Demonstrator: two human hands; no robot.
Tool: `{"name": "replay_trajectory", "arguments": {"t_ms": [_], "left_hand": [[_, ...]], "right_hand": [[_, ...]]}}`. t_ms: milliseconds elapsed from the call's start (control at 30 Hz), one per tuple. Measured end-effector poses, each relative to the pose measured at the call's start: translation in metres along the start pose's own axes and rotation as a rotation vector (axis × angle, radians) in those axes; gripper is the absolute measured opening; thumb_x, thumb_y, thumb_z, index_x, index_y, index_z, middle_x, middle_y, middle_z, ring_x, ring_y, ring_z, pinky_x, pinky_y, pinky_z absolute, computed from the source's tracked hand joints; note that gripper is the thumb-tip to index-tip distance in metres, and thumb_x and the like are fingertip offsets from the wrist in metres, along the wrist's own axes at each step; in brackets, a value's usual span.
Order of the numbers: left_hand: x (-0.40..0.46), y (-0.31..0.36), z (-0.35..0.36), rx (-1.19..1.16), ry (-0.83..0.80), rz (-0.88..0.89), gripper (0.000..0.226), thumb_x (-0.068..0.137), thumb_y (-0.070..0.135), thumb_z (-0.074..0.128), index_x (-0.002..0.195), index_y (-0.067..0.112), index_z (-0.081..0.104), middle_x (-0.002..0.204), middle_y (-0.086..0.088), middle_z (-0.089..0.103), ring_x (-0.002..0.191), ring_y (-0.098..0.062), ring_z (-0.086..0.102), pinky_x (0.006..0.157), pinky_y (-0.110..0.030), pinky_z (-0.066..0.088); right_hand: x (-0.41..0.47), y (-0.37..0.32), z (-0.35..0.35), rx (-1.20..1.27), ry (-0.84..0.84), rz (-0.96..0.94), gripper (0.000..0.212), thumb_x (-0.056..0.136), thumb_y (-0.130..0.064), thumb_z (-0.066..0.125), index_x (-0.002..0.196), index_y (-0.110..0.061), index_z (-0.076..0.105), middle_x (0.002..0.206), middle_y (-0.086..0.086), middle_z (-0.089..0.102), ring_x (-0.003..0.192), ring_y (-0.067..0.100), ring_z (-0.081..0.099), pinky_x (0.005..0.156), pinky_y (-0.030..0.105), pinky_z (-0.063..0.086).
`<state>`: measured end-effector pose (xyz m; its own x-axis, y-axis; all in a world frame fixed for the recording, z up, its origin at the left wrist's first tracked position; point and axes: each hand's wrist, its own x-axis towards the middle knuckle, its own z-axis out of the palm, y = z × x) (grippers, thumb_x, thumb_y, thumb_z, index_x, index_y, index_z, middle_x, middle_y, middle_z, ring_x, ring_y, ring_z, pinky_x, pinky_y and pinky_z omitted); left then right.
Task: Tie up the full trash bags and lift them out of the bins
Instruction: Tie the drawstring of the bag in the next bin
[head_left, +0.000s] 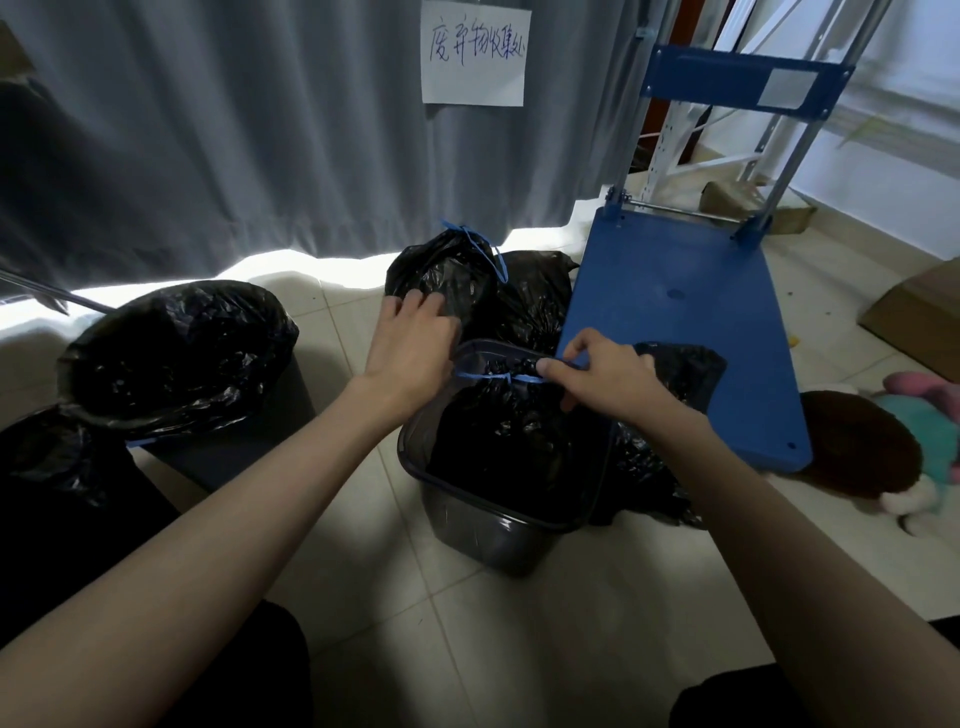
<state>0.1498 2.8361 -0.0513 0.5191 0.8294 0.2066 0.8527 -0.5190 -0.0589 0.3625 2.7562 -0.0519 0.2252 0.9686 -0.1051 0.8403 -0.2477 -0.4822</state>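
Where curtain hangs — sign "废弃物收集"

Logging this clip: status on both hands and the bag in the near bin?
Right hand pinching blue drawstring. Left hand fingers on gathered bag top. Bag cinched, not lifted from bin. Nothing blocking.
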Motion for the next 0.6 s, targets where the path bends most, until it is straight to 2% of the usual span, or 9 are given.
{"name": "replay_trajectory", "arguments": {"t_ms": [33,100,200,300,367,433,500,600], "left_hand": [[-0.001,0.004,0.0,-0.018,-0.001,0.033,0.024,0.083,0.03,0.067,0.107,0.025,0.066,0.113,-0.001,0.055,0.109,-0.025,0.048,0.091,-0.039,0.034],[-0.003,0.013,-0.004,-0.138,-0.021,0.072,0.019,0.083,0.028,0.067,0.102,0.026,0.066,0.106,0.001,0.056,0.103,-0.023,0.055,0.085,-0.037,0.038],[-0.002,0.02,-0.007,-0.257,-0.133,0.053,0.021,0.08,0.029,0.069,0.101,0.029,0.069,0.099,0.006,0.064,0.096,-0.02,0.063,0.078,-0.032,0.042],[-0.005,0.022,-0.004,-0.184,-0.196,0.028,0.033,0.077,0.032,0.075,0.11,0.034,0.067,0.105,0.004,0.067,0.097,-0.024,0.064,0.075,-0.032,0.046],[-0.008,0.023,-0.002,-0.123,-0.178,0.012,0.023,0.081,0.027,0.07,0.104,0.031,0.07,0.103,-0.001,0.068,0.094,-0.028,0.065,0.072,-0.033,0.049],[-0.01,0.023,-0.001,-0.096,-0.129,0.002,0.018,0.084,0.021,0.062,0.098,0.028,0.072,0.099,-0.005,0.068,0.091,-0.031,0.066,0.068,-0.034,0.047],[-0.011,0.023,-0.003,-0.095,-0.064,-0.018,0.019,0.086,0.023,0.06,0.098,0.028,0.073,0.097,-0.007,0.068,0.09,-0.032,0.065,0.067,-0.034,0.044],[-0.004,0.022,-0.005,-0.223,0.039,-0.097,0.019,0.087,0.028,0.063,0.103,0.029,0.073,0.097,-0.006,0.07,0.092,-0.031,0.065,0.073,-0.036,0.05]], "right_hand": [[-0.001,-0.001,0.003,0.048,-0.014,-0.036,0.038,0.089,-0.057,0.058,0.1,-0.022,0.048,0.069,-0.008,0.066,0.079,0.015,0.057,0.084,0.038,0.038],[-0.003,-0.003,0.007,0.127,-0.022,-0.09,0.033,0.089,-0.041,0.066,0.101,-0.018,0.047,0.072,-0.003,0.066,0.075,0.019,0.061,0.074,0.037,0.047],[-0.005,-0.005,0.008,0.2,-0.033,-0.126,0.024,0.089,-0.018,0.069,0.1,-0.012,0.048,0.075,0.009,0.067,0.069,0.02,0.061,0.063,0.029,0.047],[-0.007,-0.008,0.007,0.235,-0.046,-0.146,0.008,0.09,-0.005,0.062,0.093,-0.011,0.057,0.073,0.007,0.071,0.057,0.01,0.062,0.055,0.017,0.046],[-0.007,-0.009,0.005,0.287,-0.04,-0.153,0.012,0.09,-0.002,0.06,0.086,-0.011,0.066,0.072,0.007,0.072,0.053,0.006,0.061,0.057,0.014,0.048],[-0.007,-0.01,0.002,0.398,-0.081,-0.147,0.015,0.09,-0.003,0.06,0.086,-0.01,0.073,0.074,0.008,0.074,0.058,0.008,0.064,0.063,0.017,0.052],[-0.006,-0.012,-0.001,0.566,-0.151,-0.125,0.021,0.093,-0.006,0.055,0.089,-0.008,0.075,0.079,0.01,0.075,0.068,0.013,0.068,0.07,0.022,0.055],[-0.004,-0.013,-0.004,0.773,-0.232,-0.089,0.032,0.096,-0.001,0.043,0.1,-0.002,0.075,0.09,0.015,0.075,0.079,0.018,0.071,0.076,0.025,0.058]]}}
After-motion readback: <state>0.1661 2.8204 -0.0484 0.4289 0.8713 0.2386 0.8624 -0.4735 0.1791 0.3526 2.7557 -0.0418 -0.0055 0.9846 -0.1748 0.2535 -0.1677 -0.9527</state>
